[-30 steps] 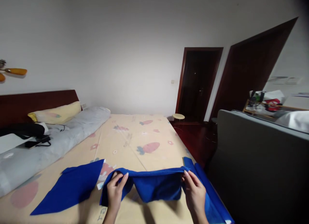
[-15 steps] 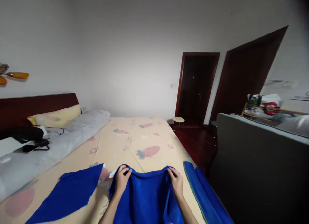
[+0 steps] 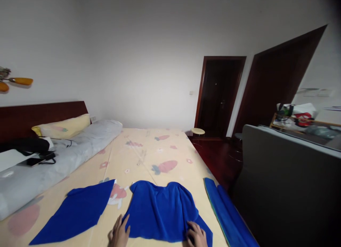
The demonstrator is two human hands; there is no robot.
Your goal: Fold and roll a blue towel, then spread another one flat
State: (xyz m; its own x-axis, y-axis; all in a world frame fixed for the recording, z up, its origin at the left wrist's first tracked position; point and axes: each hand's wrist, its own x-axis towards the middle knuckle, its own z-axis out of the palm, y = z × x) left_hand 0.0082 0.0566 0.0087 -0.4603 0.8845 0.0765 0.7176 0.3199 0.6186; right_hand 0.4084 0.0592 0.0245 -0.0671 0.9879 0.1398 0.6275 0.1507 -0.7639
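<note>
- the left hand (image 3: pixel 119 233), fingers loosely spread and grasping nothing, is at the near left edge of the middle blue cloth (image 3: pixel 162 211).
- the right hand (image 3: pixel 196 235) rests on that cloth's near right part, fingers bent; whether it pinches any fabric i cannot tell.
- the middle cloth lies rumpled on the bed (image 3: pixel 144 151), between a flat blue piece (image 3: pixel 77 213) to the left and a long folded blue piece (image 3: pixel 226 211) along the right edge.
- farther off, a pale round stool (image 3: pixel 198 131) stands near the dark door (image 3: pixel 222 98).
</note>
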